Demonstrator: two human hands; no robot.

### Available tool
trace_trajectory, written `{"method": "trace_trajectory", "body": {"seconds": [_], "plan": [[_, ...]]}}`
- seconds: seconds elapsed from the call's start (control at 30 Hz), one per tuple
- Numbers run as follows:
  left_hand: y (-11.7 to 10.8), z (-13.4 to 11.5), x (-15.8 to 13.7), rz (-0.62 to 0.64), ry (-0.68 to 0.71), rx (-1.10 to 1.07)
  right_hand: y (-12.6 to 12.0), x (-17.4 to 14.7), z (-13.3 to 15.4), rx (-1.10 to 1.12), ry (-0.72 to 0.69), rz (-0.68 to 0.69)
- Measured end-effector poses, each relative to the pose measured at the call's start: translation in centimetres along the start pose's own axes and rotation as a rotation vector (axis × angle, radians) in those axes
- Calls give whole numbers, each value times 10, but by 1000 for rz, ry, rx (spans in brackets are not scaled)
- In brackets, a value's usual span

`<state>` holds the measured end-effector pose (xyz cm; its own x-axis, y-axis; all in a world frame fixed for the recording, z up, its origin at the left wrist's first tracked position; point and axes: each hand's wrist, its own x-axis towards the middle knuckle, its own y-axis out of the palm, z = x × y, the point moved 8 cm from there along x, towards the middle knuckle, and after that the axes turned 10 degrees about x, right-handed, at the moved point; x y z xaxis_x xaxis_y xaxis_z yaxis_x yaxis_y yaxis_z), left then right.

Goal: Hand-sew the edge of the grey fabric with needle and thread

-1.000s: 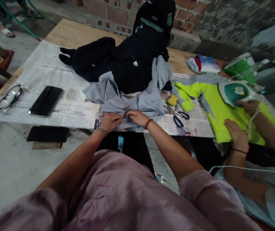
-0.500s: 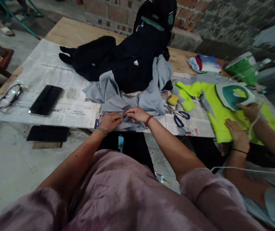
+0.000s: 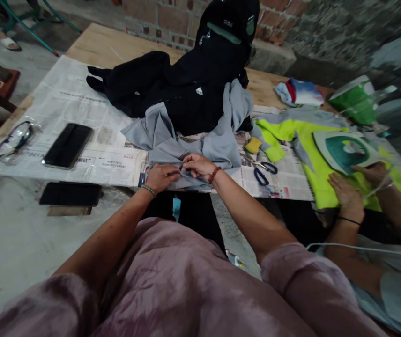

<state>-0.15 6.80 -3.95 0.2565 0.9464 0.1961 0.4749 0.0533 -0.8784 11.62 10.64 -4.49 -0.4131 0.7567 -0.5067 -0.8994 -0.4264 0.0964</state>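
A crumpled light grey garment (image 3: 218, 146) lies at the table's front edge, partly against a black jacket (image 3: 182, 91). My left hand (image 3: 162, 178) grips its near edge, fingers bent and pressed into the cloth. Close beside it, my right hand (image 3: 198, 167) is closed with thumb and fingers pinched on the same grey cloth. Any smaller item between the fingertips is too small to make out. To the right of my hands lie scissors (image 3: 264, 169) with dark blue handles and a yellow piece (image 3: 253, 145) by their blades.
A co-worker's hands at the right hold an iron (image 3: 348, 150) and press a yellow-and-grey garment (image 3: 322, 185). Newspaper (image 3: 112, 164) covers the table. At left are a phone (image 3: 67, 146), glasses (image 3: 14, 140) and another phone (image 3: 70, 194) below the edge. A black backpack (image 3: 226, 32) stands behind.
My right hand's fingers have drawn closer together on the grey cloth; my left hand stays nearly in place. The co-worker's iron has shifted slightly toward the front edge.
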Motion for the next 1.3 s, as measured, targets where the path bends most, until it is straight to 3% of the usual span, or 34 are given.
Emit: {"method": "trace_trajectory", "body": {"seconds": [0.47, 0.8, 1.07, 1.3], "plan": [[-1, -3, 1, 2, 19, 29, -2, 6, -12, 112, -36, -41], [2, 2, 0, -11, 13, -6, -20, 3, -4, 264, -267, -192], [0, 1, 1, 9, 22, -42, -18, 6, -8, 47, -204, -223], [3, 2, 1, 14, 22, -29, -12, 6, -10, 58, -123, -161]]}}
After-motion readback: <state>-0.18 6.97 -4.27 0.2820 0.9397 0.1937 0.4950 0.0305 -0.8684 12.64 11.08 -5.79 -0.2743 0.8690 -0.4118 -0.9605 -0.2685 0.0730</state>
